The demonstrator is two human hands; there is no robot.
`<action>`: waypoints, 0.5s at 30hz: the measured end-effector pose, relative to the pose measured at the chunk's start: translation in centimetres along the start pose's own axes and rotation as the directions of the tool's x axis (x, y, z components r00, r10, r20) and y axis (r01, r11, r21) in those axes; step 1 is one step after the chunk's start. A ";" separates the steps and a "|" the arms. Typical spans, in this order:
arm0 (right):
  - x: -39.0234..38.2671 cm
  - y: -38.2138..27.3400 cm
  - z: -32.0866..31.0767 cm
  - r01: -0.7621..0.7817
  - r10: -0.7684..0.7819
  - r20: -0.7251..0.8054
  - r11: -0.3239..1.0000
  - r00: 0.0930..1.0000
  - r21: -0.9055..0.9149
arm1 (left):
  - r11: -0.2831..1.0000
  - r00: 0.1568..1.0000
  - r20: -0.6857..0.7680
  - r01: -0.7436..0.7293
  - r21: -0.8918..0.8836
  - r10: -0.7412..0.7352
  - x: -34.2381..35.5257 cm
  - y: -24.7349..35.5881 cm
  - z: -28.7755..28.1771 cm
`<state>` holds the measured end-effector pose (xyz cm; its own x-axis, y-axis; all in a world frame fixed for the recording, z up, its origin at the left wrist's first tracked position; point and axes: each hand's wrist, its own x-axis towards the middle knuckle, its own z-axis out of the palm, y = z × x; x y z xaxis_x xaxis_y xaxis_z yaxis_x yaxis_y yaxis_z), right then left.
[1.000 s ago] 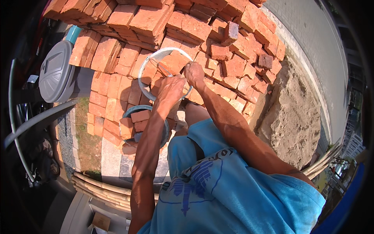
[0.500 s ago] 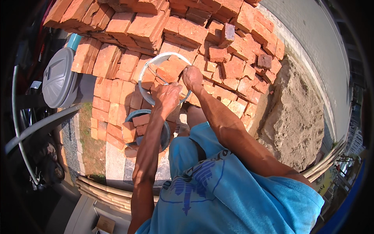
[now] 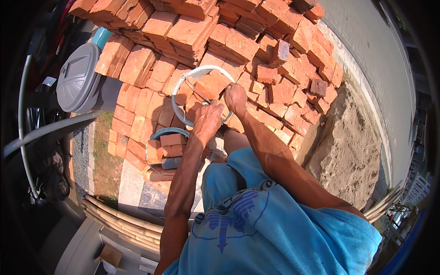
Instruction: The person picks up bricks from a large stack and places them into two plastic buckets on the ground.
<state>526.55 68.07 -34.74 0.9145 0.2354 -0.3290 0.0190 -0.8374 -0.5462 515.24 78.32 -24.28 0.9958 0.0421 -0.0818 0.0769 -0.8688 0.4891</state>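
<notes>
A pale, round bucket stands among the bricks in front of me, with orange brick pieces inside its rim. My left hand is closed around the bucket's thin wire handle on the near side. On the right side, my right hand grips the rim, its fingers wrapped over the edge. A darker bucket filled with several bricks sits lower left, partly hidden behind my left forearm.
Stacked orange bricks rise beyond the buckets, with loose pieces to the right. A sand heap lies at the right. At the left stands a grey lidded bin; bamboo poles run behind my left arm.
The whole view has shifted slightly, carrying the bricks and buckets rightward in the picture. Both hands keep their hold on the pale bucket.
</notes>
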 end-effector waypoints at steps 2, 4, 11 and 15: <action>0.2 -0.1 0.1 -0.022 0.022 0.004 1.000 1.000 0.023 | 0.999 0.999 -0.022 0.026 -0.038 -0.027 0.2 0.1 0.1; 0.9 0.1 0.0 0.031 -0.031 0.007 0.999 1.000 0.009 | 0.994 0.998 0.009 0.070 -0.084 -0.069 0.4 0.4 0.3; 0.7 0.9 0.5 0.113 -0.113 -0.058 0.994 0.992 -0.015 | 0.593 0.684 -0.373 0.108 -0.798 -0.626 -1.1 1.8 1.8; 0.7 0.9 0.7 0.111 -0.113 -0.032 0.993 0.993 -0.048 | -0.200 0.809 0.087 -0.038 -0.979 -0.582 -0.4 0.8 2.8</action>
<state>526.95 67.78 -35.99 0.9191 0.3121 -0.2404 0.1399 -0.8290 -0.5414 514.74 76.21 -26.26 0.7562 0.4964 -0.4264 -0.0039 0.6549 0.7557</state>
